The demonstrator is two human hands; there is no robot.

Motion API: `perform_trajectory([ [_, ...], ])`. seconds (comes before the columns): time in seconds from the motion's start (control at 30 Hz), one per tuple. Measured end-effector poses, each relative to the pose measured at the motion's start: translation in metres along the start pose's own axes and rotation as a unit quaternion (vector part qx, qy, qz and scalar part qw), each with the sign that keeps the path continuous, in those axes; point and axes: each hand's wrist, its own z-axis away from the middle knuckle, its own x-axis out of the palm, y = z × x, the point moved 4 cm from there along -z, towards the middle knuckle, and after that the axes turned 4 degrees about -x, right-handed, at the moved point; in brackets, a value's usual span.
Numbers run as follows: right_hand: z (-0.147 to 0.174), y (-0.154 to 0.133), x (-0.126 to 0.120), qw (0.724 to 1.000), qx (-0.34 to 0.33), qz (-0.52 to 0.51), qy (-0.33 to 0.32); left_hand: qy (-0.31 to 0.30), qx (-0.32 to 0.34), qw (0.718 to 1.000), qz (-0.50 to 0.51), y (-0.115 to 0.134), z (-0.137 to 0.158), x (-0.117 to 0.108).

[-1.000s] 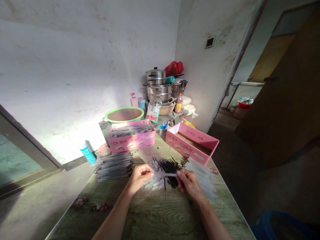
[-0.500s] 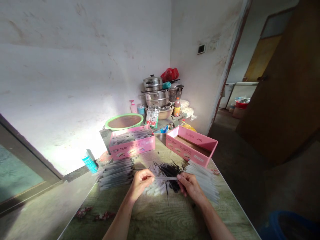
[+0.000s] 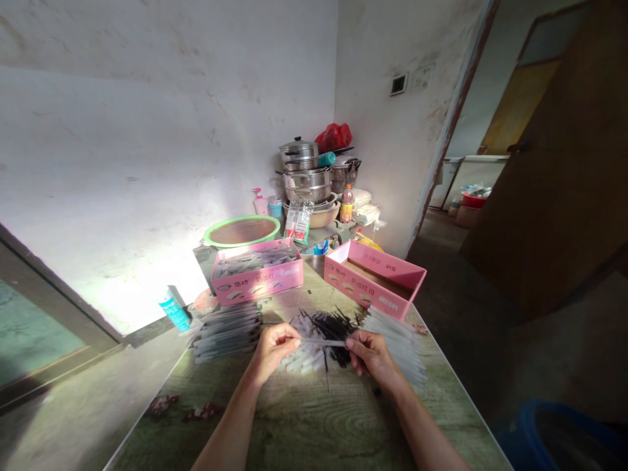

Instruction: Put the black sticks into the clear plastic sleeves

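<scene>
My left hand [image 3: 275, 348] and my right hand [image 3: 369, 352] are closed in a pinch at opposite ends of a thin, whitish translucent plastic tube [image 3: 324, 342]. The tube is held nearly level above the table, its ends hidden by fingertips. Beneath it lie a heap of thin black sticks [image 3: 331, 327] and a pile of short white pieces [image 3: 305, 356]. Many clear tubes [image 3: 397, 347] lie side by side past my right hand. To the left of my left hand is a row of greyer tubes [image 3: 228, 335] with dark insides.
A pink box [image 3: 262, 282] full of similar tubes stands at the back left of the wood-patterned table [image 3: 304, 432]. Another pink box [image 3: 367, 288], its brown bottom showing, sits back right. Behind are a green-rimmed tray [image 3: 243, 243] and stacked pots [image 3: 307, 183]. A blue-white canister [image 3: 174, 311] stands left.
Both hands keep their pinch on the tube, which now slopes slightly down to the right. The whole view has shifted a little.
</scene>
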Motion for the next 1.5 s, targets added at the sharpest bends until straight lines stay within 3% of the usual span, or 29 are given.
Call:
perform_trajectory([
  [0.37,0.002,0.001,-0.004,0.999,0.026,0.003,-0.027,-0.012,-0.034,0.999,0.031,0.002,0.002,-0.002],
  [0.77,0.0,0.0,-0.003,1.0,0.019,0.009,0.005,0.0,-0.033,0.999,0.003,0.002,0.0,0.004],
  [1.17,0.002,-0.009,0.003,0.997,-0.008,-0.074,0.003,0.005,-0.038,0.999,0.025,0.004,0.003,0.0],
  [1.5,0.003,-0.003,0.006,0.998,0.012,-0.011,-0.059,-0.001,-0.039,0.999,0.019,0.012,0.005,0.003],
])
